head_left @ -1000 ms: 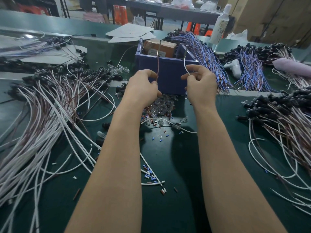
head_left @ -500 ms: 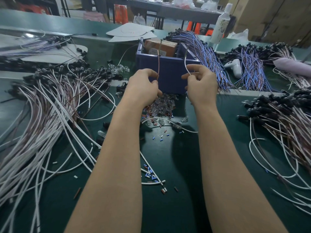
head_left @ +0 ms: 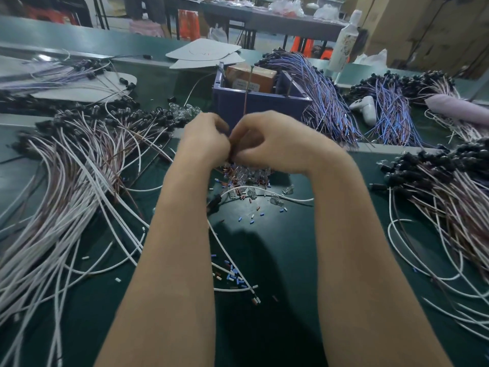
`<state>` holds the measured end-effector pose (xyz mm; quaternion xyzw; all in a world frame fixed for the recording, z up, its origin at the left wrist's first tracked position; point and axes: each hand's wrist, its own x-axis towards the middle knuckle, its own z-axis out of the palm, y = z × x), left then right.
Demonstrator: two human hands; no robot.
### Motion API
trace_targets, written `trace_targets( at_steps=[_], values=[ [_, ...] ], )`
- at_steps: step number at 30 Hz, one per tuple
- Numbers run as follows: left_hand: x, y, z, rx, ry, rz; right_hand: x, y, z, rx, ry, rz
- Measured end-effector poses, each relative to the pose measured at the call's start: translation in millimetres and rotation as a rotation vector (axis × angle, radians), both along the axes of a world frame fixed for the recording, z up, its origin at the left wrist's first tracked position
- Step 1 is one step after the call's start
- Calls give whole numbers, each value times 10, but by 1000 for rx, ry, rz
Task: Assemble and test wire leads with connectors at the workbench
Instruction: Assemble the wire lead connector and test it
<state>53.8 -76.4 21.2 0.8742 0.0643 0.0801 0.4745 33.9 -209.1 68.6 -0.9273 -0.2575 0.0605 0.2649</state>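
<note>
Both grips met over the middle of the green worktop (head_left: pixel 280 263), toward its far edge, and both were clenched: the left grip (head_left: pixel 205 139) and the right grip (head_left: pixel 275 144) touched knuckle to knuckle, fingers curled in on the lower end of one brown lead (head_left: pixel 246 102). Motion blur hid which fingers did the pinching. The lead stood nearly upright out of the seam between them, its long axis running up and away from the near edge with a slight lean to the right, and its free tip pointed upward in front of the cardboard box (head_left: pixel 251 78) that sat inside the blue bin (head_left: pixel 264 109). The bin stood just beyond the grips. Directly beneath them lay a heap of clear connectors (head_left: pixel 250 174) mixed with small red and blue sleeves, and a loose white lead (head_left: pixel 267 191) curved across the worktop just nearer than that heap. A broad sheaf of white and brown leads (head_left: pixel 66 186) with black ends fanned over the left side, its lengths running from the far left toward the near edge. A like sheaf (head_left: pixel 449 197) covered the right side. Blue and purple leads (head_left: pixel 325 102) were piled beside the bin's right wall, with a white controller (head_left: pixel 366 108) just past them and a white bottle (head_left: pixel 344 41) at the far edge.
</note>
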Motion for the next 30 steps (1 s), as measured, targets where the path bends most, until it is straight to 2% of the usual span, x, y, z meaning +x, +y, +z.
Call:
trace_targets(
  at_steps=[4,8,11,13,16,20,22,24,26,30],
  values=[
    [-29,56,35,-79,-43,154,-17,121,-85,-305,37,85],
    [-28,11,105,-156,-159,178,-52,363,-269,-400,127,178],
    [-36,-6,106,-185,-174,160,-70,555,-423,-557,75,221],
    [-32,4,110,-208,-188,176,-47,561,-443,-549,84,194],
    [-14,21,123,-226,-213,186,35,401,-349,-265,64,50],
    [-26,-23,147,-227,-245,33,137,82,-179,390,-160,-223],
    [-66,-91,168,-201,-240,-148,150,-51,-120,719,-111,-307],
    [-101,-164,187,-186,-242,-290,161,-132,-97,966,-8,-343],
    [-123,-212,198,-222,-266,-364,182,-171,-108,1059,39,-355],
    [-133,-230,193,-251,-352,-359,227,-220,-145,946,-19,-397]
  ],
)
